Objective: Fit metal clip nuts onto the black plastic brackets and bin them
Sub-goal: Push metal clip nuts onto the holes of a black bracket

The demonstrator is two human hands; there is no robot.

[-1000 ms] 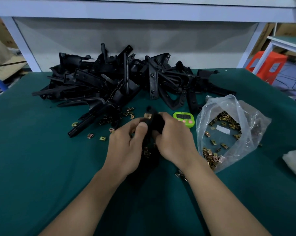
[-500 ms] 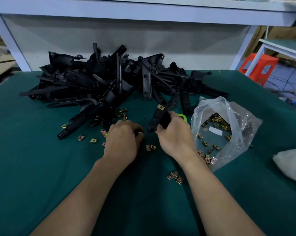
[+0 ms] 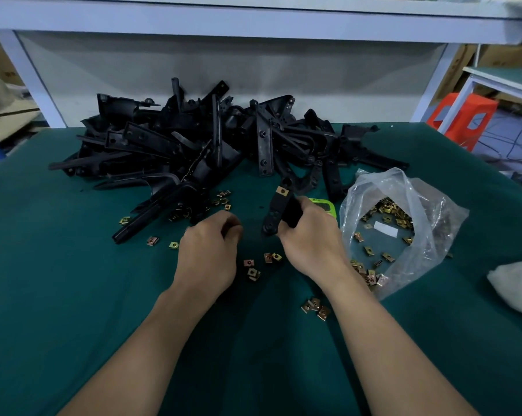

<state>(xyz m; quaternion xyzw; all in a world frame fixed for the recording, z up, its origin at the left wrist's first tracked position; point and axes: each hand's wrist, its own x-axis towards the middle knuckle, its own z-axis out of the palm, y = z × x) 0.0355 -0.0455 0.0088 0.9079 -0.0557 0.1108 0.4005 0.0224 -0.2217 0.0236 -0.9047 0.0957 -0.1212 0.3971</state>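
My right hand (image 3: 310, 241) grips a black plastic bracket (image 3: 276, 211) by its lower part and holds it tilted above the green table (image 3: 73, 295). A brass clip nut (image 3: 282, 191) sits on the bracket's upper end. Just left of it, my left hand (image 3: 208, 253) hovers low over the table with fingers curled and tips together; whether they pinch a nut is hidden. Loose clip nuts (image 3: 253, 270) lie between my hands. A big pile of black brackets (image 3: 193, 145) fills the back of the table.
A clear plastic bag (image 3: 404, 223) with several clip nuts lies open to the right. A green timer (image 3: 326, 205) is half hidden behind my right hand. More nuts (image 3: 317, 307) lie near my right forearm. A white bag (image 3: 515, 283) is at the right edge.
My hands have come apart. The right hand has kept the bracket and tilted it up to the right; the left hand has dropped to the loose nuts and then shifted slightly left.
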